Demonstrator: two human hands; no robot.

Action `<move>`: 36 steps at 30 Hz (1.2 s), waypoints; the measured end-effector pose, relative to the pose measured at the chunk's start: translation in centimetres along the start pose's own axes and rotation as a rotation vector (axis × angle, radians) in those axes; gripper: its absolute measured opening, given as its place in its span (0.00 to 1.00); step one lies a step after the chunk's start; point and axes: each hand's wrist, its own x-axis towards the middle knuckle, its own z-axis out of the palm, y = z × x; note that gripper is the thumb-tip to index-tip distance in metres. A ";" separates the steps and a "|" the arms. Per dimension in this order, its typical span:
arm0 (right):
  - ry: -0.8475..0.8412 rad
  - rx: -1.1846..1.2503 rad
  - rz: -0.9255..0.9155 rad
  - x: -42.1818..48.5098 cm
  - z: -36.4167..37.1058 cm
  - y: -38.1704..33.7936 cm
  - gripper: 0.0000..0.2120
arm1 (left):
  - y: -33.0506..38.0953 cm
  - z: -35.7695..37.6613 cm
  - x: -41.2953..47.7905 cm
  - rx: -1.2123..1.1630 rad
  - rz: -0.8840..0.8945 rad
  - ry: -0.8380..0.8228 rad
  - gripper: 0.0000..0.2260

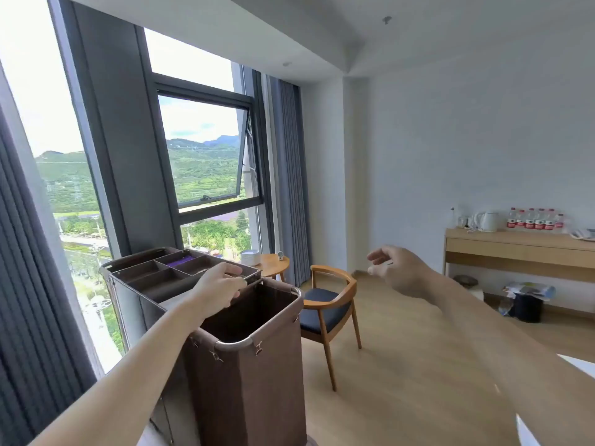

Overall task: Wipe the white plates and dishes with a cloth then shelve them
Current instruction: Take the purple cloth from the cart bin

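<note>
A big window (206, 149) fills the wall far beyond the left hand (219, 288). Right under that hand stands a brown cart (138, 284) with a deep brown bag (251, 365) hung on it. The left hand is wrapped tight round the metal rail (252, 279) at the top of the bag. The right hand (399, 268) is up in the air, with loose fingers and nothing in it. Below it and a bit to its left sits a chair (328, 300). Far past the right hand is a long table (515, 246) with a kettle (489, 221) and bottles (534, 218) on it. In the cart's top tray, just past the left hand, lies a small purple thing (180, 261); I cannot tell if it is the cloth. No plates or dishes show clearly. A white shape (576, 360) peeks in low, near the right arm, but I cannot tell what it is. I think the wiping has not begun. If the left hand pushes or pulls the cart hard, it could bump the chair or roll off crooked, since only one hand steers it. The free right arm could also knock the white shape if it swings down fast.
</note>
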 end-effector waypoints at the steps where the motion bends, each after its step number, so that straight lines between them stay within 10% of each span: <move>1: -0.009 -0.032 -0.001 0.4 0.1 0.6 0.16 | 0.1 0.8 0.9 -0.010 -0.001 -0.011 0.13; 36: -0.056 -0.092 0.277 40.4 -0.6 28.8 0.08 | 2.1 29.0 47.4 -0.039 -0.110 -0.225 0.11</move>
